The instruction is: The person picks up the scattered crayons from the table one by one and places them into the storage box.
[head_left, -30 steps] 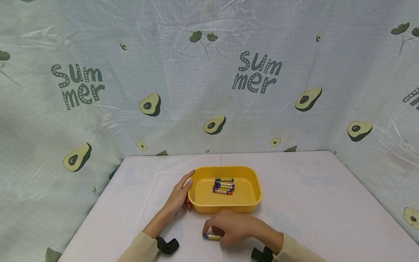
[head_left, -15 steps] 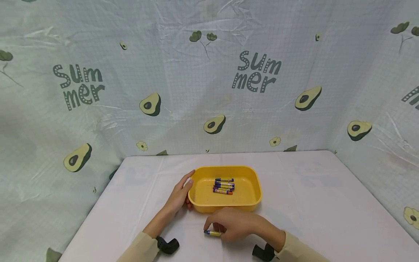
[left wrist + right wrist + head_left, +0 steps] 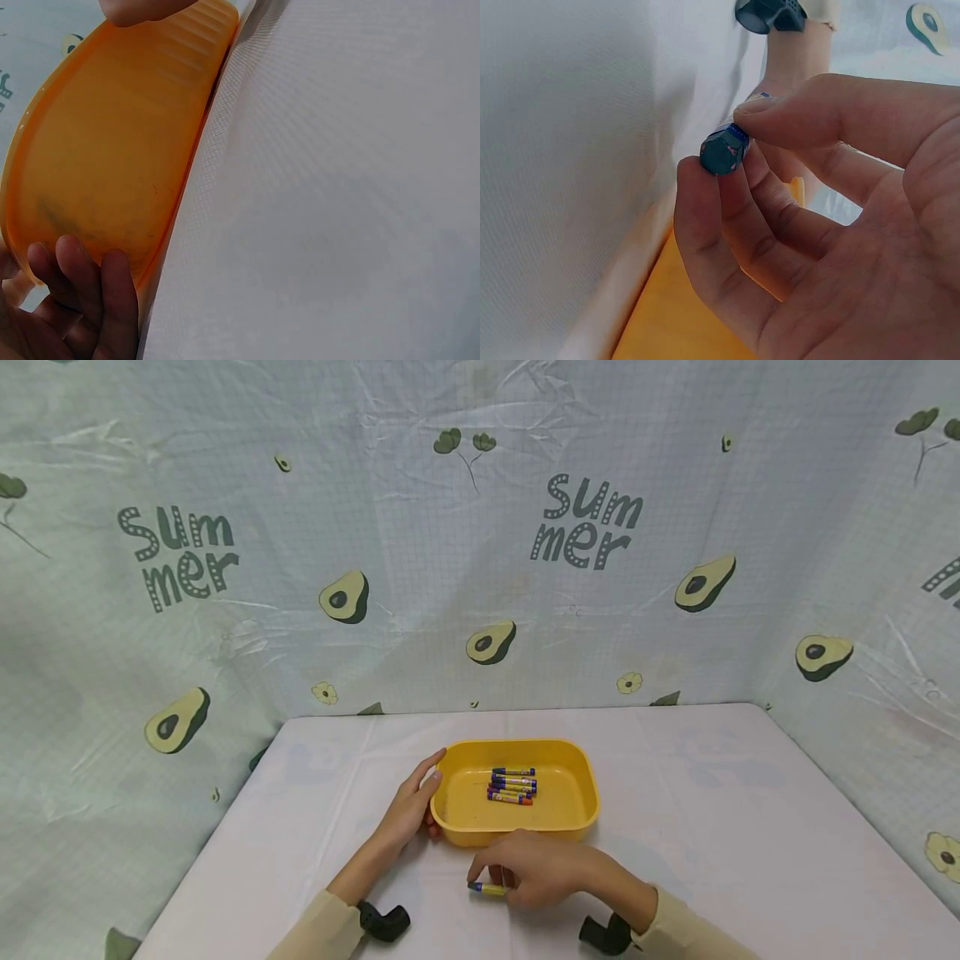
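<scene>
In the head view a yellow tray [image 3: 465, 839] stands mid-table with several crayons [image 3: 512, 787] lying in a row inside. My left hand [image 3: 405, 810] grips the tray's left side, thumb near the rim; in the left wrist view its fingers [image 3: 116, 300] touch the outer wall. In front of the tray, my right hand [image 3: 536, 868] pinches a crayon [image 3: 491, 889] with a yellow wrapper and dark tip. The right wrist view shows this crayon's blue-green end [image 3: 721, 152] between thumb and fingers.
A white cloth covers the table [image 3: 675, 793]. Behind it and at the sides hangs a pale curtain [image 3: 420, 543] printed with avocados and lettering. Each wrist carries a black camera mount [image 3: 384, 923] near the sleeve.
My right hand has moved slightly away from me, toward the tray, carrying the pinched crayon. The left hand and the tray have stayed in place.
</scene>
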Demonstrator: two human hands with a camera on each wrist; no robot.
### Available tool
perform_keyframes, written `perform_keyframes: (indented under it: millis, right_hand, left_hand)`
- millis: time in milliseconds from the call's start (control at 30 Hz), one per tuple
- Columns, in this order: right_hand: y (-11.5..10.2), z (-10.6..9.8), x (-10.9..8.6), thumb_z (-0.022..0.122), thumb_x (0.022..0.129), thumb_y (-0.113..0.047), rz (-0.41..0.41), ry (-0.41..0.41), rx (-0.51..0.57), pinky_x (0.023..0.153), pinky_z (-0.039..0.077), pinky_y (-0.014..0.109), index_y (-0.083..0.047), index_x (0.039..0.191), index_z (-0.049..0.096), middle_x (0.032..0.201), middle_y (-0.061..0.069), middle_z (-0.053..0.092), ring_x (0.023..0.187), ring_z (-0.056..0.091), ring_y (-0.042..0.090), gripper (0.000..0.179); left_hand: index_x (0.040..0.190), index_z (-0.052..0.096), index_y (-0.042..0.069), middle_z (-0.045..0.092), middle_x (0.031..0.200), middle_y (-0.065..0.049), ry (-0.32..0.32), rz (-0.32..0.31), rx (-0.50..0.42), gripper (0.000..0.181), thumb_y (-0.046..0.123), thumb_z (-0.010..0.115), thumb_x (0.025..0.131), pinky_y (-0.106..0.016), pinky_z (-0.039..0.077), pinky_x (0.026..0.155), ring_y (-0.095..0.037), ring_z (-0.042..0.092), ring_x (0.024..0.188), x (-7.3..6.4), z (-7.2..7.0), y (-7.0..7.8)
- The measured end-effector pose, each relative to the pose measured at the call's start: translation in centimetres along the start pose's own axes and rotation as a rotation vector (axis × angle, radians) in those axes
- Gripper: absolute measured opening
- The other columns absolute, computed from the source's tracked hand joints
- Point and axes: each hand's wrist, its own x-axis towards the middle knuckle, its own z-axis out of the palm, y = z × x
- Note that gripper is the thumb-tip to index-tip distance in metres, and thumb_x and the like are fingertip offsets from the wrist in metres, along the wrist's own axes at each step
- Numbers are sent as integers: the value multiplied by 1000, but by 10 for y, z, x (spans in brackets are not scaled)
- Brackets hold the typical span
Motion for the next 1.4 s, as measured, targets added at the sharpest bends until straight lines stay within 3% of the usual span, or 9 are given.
perform_keyframes:
  millis: [767,967,1400]
  right_hand:
    - [2,-7,-4,68,82,-6,-10,4,37,67,48,13,-26,120,62,89,-14,61,74,54,-2,43]
    - [0,-10,-5,68,82,-6,-21,4,33,67,48,12,-25,120,62,90,-13,61,74,55,-2,43]
    - [-1,-13,-8,69,84,-7,-6,4,39,70,48,13,-26,120,62,91,-12,61,76,55,-2,42]
  left_hand:
    - [140,37,49,47,56,-4,2,-11,-2,38,42,39,103,-29,47,50,-19,48,46,0,0,3]
    - [144,35,44,47,55,-3,-11,6,0,41,42,37,103,-29,48,49,-18,48,45,0,0,2]
    - [141,37,49,47,56,-4,0,-11,-2,38,42,38,103,-29,48,50,-19,48,46,-1,0,4]
